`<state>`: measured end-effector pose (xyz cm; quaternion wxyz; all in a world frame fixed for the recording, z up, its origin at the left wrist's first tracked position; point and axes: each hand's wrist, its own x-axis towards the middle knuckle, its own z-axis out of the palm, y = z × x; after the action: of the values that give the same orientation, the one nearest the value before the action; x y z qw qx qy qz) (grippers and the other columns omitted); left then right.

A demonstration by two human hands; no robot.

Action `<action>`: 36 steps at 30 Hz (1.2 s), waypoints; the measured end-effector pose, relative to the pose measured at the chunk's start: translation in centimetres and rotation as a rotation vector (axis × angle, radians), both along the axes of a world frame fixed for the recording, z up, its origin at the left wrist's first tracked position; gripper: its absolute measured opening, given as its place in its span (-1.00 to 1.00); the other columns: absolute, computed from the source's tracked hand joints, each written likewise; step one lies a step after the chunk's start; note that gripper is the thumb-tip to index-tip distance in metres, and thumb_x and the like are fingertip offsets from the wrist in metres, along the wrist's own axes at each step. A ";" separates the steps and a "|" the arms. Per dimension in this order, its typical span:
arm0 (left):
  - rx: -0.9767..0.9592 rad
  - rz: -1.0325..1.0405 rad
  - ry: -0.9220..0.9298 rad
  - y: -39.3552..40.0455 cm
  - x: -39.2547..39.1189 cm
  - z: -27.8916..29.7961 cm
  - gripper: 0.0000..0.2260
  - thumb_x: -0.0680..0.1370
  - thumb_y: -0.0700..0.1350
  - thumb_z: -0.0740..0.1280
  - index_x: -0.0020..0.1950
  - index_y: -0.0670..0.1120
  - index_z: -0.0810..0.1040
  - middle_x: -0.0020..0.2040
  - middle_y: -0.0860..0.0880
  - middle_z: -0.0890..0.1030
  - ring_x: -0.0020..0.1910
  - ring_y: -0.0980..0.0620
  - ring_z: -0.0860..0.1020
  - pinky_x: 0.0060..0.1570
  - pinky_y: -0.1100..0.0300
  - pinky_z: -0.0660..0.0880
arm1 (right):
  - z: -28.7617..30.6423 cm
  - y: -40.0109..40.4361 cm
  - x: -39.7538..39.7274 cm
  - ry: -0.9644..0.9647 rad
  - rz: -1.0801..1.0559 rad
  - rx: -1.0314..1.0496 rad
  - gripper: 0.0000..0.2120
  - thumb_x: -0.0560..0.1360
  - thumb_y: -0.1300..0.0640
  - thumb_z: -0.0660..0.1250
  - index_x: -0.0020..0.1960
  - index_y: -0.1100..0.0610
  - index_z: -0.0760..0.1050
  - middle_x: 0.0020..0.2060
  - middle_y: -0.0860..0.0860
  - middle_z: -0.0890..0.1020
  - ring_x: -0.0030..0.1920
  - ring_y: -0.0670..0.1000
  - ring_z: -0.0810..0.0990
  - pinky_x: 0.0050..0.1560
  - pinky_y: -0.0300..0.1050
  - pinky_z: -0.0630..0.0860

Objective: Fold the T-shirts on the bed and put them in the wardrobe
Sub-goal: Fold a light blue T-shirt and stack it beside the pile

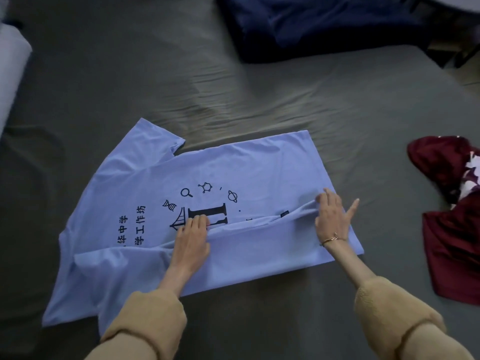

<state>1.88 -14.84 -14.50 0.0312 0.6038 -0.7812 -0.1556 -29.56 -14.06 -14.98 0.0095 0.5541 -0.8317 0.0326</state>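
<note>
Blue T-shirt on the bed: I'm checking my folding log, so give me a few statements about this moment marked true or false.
1. The light blue T-shirt lies printed side up on the grey bed sheet. True.
2. Its near side is folded over the print. True.
3. The left hand is lifted clear of the shirt. False: it rests on the folded edge.
4. The right hand wears a bracelet. True.
5. The maroon garment is neatly folded. False: it lies crumpled.
</note>
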 end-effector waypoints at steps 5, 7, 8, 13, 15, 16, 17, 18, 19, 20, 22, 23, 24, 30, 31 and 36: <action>0.070 0.167 0.131 -2.4 -0.1 0.5 -0.91 0.46 -0.28 0.24 -0.17 -0.11 0.37 -0.21 -0.01 0.43 -0.19 -0.05 0.41 -0.24 0.14 0.27 | -0.9 -1.3 -1.5 0.042 0.143 -0.200 -0.70 0.23 0.45 0.18 -0.16 0.16 0.51 -0.32 0.08 0.48 -0.25 0.15 0.57 0.24 0.22 0.17; 0.110 0.231 0.134 -3.2 0.0 0.2 -0.89 0.48 -0.27 0.21 -0.23 -0.11 0.41 -0.20 -0.03 0.47 -0.14 -0.08 0.46 -0.23 0.14 0.28 | -1.0 -1.8 -2.1 0.096 0.123 -0.224 -0.80 0.27 0.33 0.11 -0.28 0.14 0.48 -0.33 0.08 0.46 -0.28 0.14 0.53 0.08 0.07 0.16; 0.120 0.281 0.131 -3.6 -0.1 0.2 -0.88 0.49 -0.26 0.20 -0.23 -0.11 0.44 -0.18 -0.04 0.48 -0.10 -0.10 0.47 -0.21 0.13 0.31 | -1.0 -2.0 -2.3 0.110 0.095 -0.219 -0.78 0.29 0.29 0.06 -0.30 0.14 0.47 -0.33 0.10 0.46 -0.27 0.14 0.51 0.00 0.04 0.16; 0.052 0.484 0.105 -3.5 -1.3 -0.1 -0.95 0.50 -0.23 0.24 -0.10 -0.11 0.47 0.00 -0.08 0.51 0.12 -0.09 0.42 0.05 0.02 0.33 | -1.5 -2.0 -1.6 0.058 0.042 -0.228 -0.77 0.21 0.40 0.14 -0.21 0.18 0.43 -0.29 0.13 0.44 -0.32 0.14 0.47 -0.19 -0.02 0.19; 0.039 0.476 0.107 -2.9 -1.3 -0.1 -0.92 0.48 -0.22 0.26 -0.08 -0.07 0.43 -0.01 -0.04 0.51 0.12 -0.06 0.40 0.08 0.04 0.25 | -1.9 -1.6 -0.1 -0.105 0.248 -0.256 -0.81 0.18 0.37 0.23 -0.26 0.17 0.44 -0.32 0.11 0.48 -0.37 0.15 0.52 -0.31 -0.05 0.31; 0.033 0.439 0.105 -2.6 -1.0 -0.2 -0.90 0.46 -0.21 0.28 -0.07 -0.06 0.42 -0.01 -0.02 0.50 0.11 -0.05 0.41 0.10 0.05 0.22 | -2.0 -1.4 1.0 -0.172 0.351 -0.254 -0.85 0.19 0.34 0.26 -0.28 0.15 0.44 -0.33 0.08 0.49 -0.38 0.14 0.54 -0.37 -0.09 0.31; 0.027 0.392 0.098 -2.1 -0.3 -0.2 -0.88 0.45 -0.20 0.29 -0.05 -0.05 0.42 -0.01 0.00 0.50 0.10 -0.03 0.41 0.14 0.05 0.18 | -2.0 -1.3 2.6 -0.214 0.436 -0.236 -0.87 0.21 0.30 0.28 -0.27 0.14 0.44 -0.33 0.06 0.50 -0.36 0.14 0.55 -0.39 -0.11 0.32; 0.021 0.343 0.098 -1.7 0.1 -0.2 -0.86 0.45 -0.18 0.31 -0.03 -0.04 0.43 -0.01 0.02 0.50 0.09 -0.01 0.42 0.21 0.04 0.14 | -1.8 -1.1 3.9 -0.229 0.487 -0.209 -0.90 0.25 0.27 0.27 -0.25 0.12 0.44 -0.31 0.05 0.51 -0.33 0.12 0.56 -0.40 -0.12 0.35; 0.007 0.317 0.117 -1.2 0.9 -0.1 -0.86 0.46 -0.17 0.32 -0.02 -0.04 0.44 -0.01 0.04 0.51 0.08 0.00 0.43 0.29 0.01 0.10 | -1.7 -1.0 5.4 -0.234 0.524 -0.178 -0.91 0.27 0.24 0.22 -0.23 0.11 0.43 -0.30 0.03 0.51 -0.30 0.10 0.56 -0.37 -0.12 0.38; -0.013 0.317 0.141 -0.7 1.8 0.1 -0.88 0.47 -0.18 0.31 -0.02 -0.04 0.46 -0.02 0.03 0.52 0.08 0.00 0.44 0.34 -0.03 0.06 | -1.3 -0.8 7.1 -0.233 0.554 -0.139 -0.87 0.27 0.21 0.15 -0.22 0.10 0.43 -0.29 0.02 0.52 -0.28 0.08 0.56 -0.33 -0.12 0.37; -0.079 0.368 0.172 0.0 4.0 0.6 -0.87 0.46 -0.23 0.28 -0.01 -0.08 0.50 -0.02 -0.02 0.56 0.07 -0.07 0.48 0.34 -0.09 0.10 | -0.9 -0.6 10.3 -0.252 0.644 -0.073 -0.78 0.22 0.19 0.07 -0.20 0.09 0.43 -0.27 0.01 0.53 -0.28 0.07 0.57 -0.26 -0.14 0.29; -0.116 0.410 0.163 0.4 5.6 1.0 -0.83 0.44 -0.26 0.28 0.00 -0.10 0.52 -0.02 -0.05 0.58 0.07 -0.11 0.49 0.30 -0.10 0.17 | -0.6 -0.4 12.2 -0.305 0.700 -0.043 -0.77 0.21 0.22 0.10 -0.19 0.10 0.45 -0.26 0.02 0.55 -0.27 0.09 0.58 -0.24 -0.12 0.31; -0.142 0.459 0.144 0.7 7.0 1.3 -0.80 0.42 -0.30 0.29 0.01 -0.12 0.54 -0.01 -0.09 0.58 0.08 -0.14 0.49 0.25 -0.10 0.23 | -0.2 -0.2 13.9 -0.377 0.737 0.017 -0.78 0.23 0.24 0.14 -0.17 0.12 0.48 -0.23 0.04 0.57 -0.25 0.11 0.59 -0.23 -0.09 0.36; -0.100 1.111 0.169 3.4 14.9 2.9 -0.77 0.51 -0.18 0.30 0.11 -0.27 0.47 0.15 -0.31 0.50 0.18 -0.27 0.43 0.07 -0.10 0.35 | 1.7 2.1 24.4 -0.643 0.464 0.379 -0.63 0.53 -0.15 0.20 0.13 0.14 0.41 -0.02 0.07 0.63 0.04 0.12 0.57 -0.09 -0.07 0.40; -0.033 1.231 0.243 3.6 15.9 2.8 -0.72 0.53 -0.12 0.30 0.12 -0.29 0.47 0.17 -0.32 0.50 0.17 -0.28 0.45 0.05 -0.08 0.38 | 2.0 2.3 26.0 -0.684 0.377 0.378 -0.58 0.51 -0.18 0.22 0.14 0.14 0.41 -0.01 0.07 0.62 0.06 0.13 0.56 -0.08 -0.08 0.40; 0.360 1.356 0.381 3.5 17.0 2.9 -0.54 0.57 -0.05 0.28 0.34 -0.35 0.38 0.32 -0.31 0.44 0.29 -0.29 0.41 0.15 -0.02 0.37 | 2.2 1.8 29.4 -0.729 0.194 0.420 -0.64 0.47 -0.19 0.28 -0.10 0.13 0.41 0.02 0.12 0.55 0.12 0.14 0.50 -0.06 -0.06 0.37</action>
<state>18.87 -11.37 -11.63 0.1564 0.9134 -0.1783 -0.3308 -0.17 -12.22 -12.81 -0.4010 0.5719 -0.7134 0.0569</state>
